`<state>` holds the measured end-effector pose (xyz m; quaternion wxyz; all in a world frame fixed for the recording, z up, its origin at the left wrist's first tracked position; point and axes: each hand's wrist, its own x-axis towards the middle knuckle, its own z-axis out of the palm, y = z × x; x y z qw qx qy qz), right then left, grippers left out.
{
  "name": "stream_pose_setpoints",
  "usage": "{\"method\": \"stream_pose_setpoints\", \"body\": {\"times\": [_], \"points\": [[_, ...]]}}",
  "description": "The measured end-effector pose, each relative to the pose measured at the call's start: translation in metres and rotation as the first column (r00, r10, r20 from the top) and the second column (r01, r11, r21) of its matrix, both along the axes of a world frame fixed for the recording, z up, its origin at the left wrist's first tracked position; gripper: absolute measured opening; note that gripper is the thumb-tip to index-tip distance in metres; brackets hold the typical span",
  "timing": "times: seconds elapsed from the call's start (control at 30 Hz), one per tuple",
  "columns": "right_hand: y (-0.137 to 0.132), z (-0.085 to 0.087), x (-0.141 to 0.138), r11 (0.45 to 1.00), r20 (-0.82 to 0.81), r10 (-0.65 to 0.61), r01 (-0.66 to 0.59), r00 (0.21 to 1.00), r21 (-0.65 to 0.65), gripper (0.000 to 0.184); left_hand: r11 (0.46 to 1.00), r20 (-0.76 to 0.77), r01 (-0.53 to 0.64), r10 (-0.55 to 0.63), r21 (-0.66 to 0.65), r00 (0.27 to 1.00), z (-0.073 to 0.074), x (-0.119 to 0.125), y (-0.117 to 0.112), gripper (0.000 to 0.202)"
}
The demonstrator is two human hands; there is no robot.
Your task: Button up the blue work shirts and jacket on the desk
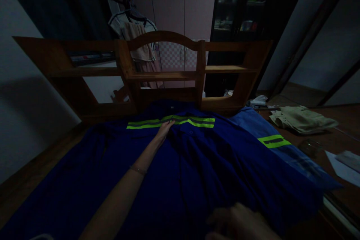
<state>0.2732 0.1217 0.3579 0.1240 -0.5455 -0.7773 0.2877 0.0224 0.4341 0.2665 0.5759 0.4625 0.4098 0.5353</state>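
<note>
A dark blue work jacket [157,165] lies spread out with its collar away from me. Yellow-green reflective tape with a grey band [143,123] crosses its chest, and another piece is on the right sleeve. My left hand [164,130] reaches to the middle of the chest, its fingers pinched on the front edge of the jacket at the tape. Low in the picture, my right hand [239,221] is over the lower right part of the jacket. Motion smears its fingers, and whether it touches the cloth is unclear.
A wooden shelf unit [161,77] stands right behind the collar. Blue denim cloth [250,118] lies under the right sleeve. Further right are folded beige cloth [302,118], a glass dish [311,146] and white paper [341,167] on a brown tabletop [332,140].
</note>
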Motion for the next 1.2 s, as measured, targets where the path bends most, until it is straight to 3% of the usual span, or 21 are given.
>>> {"method": "stream_pose_setpoints", "body": {"times": [0.07,0.17,0.2,0.27,0.37,0.43,0.53,0.6,0.7,0.83,0.93,1.03,1.13,1.2], "points": [[0.047,0.024,-0.013,0.994,-0.137,0.057,-0.069,0.989,-0.084,0.024,0.999,0.012,0.036,-0.036,-0.005,0.999,0.000,-0.004,-0.005,0.040],[0.134,0.037,-0.051,1.000,-0.496,0.023,-0.020,0.868,0.012,0.027,0.997,0.023,0.080,-0.080,-0.022,0.997,0.003,-0.011,-0.012,0.055],[0.162,0.032,-0.066,0.998,-0.590,-0.055,0.061,0.805,-0.009,0.025,0.996,0.025,0.085,-0.084,-0.025,0.996,0.004,-0.013,-0.014,0.057],[0.208,0.013,-0.093,0.954,-0.669,-0.297,0.245,0.682,-0.173,0.024,0.994,0.038,0.105,-0.104,-0.019,0.994,0.006,-0.015,-0.016,0.059],[0.243,-0.025,-0.108,0.918,-0.648,-0.381,0.352,0.659,-0.182,0.025,0.981,0.075,0.194,-0.193,0.003,0.978,0.006,-0.015,-0.017,0.056],[0.251,-0.045,-0.101,0.918,-0.644,-0.366,0.372,0.672,-0.134,0.028,0.972,0.100,0.235,-0.234,0.007,0.967,0.004,-0.015,-0.016,0.051],[0.254,-0.057,-0.080,0.930,-0.624,-0.310,0.364,0.717,-0.043,0.031,0.977,0.117,0.213,-0.210,-0.014,0.971,0.000,-0.015,-0.011,0.035],[0.256,-0.058,-0.068,0.931,-0.537,-0.241,0.349,0.808,0.107,0.036,0.982,0.120,0.184,-0.179,-0.036,0.977,-0.002,-0.017,-0.008,0.028],[0.258,-0.055,-0.061,0.888,-0.282,-0.196,0.292,0.939,0.356,0.046,0.985,0.122,0.157,-0.148,-0.066,0.982,-0.003,-0.020,-0.007,0.024],[0.254,-0.055,-0.062,0.844,0.002,-0.206,0.177,0.979,0.506,0.057,0.986,0.126,0.141,-0.129,-0.088,0.984,-0.001,-0.021,-0.008,0.021],[0.252,-0.057,-0.059,0.857,0.089,-0.177,0.109,0.980,0.503,0.054,0.986,0.131,0.140,-0.127,-0.091,0.983,-0.001,-0.019,-0.010,0.022],[0.258,-0.057,-0.049,0.869,0.006,-0.141,0.121,0.990,0.479,0.039,0.995,0.148,0.089,-0.081,-0.051,0.986,0.000,-0.015,-0.012,0.025],[0.267,-0.055,-0.038,0.834,-0.229,-0.117,0.221,0.966,0.506,0.028,1.000,0.162,0.006,-0.009,0.022,0.987,0.001,-0.010,-0.013,0.029],[0.273,-0.054,-0.033,0.810,-0.385,-0.120,0.315,0.915,0.495,0.023,0.999,0.141,0.019,-0.024,0.033,0.990,0.001,-0.007,-0.014,0.033]]}}
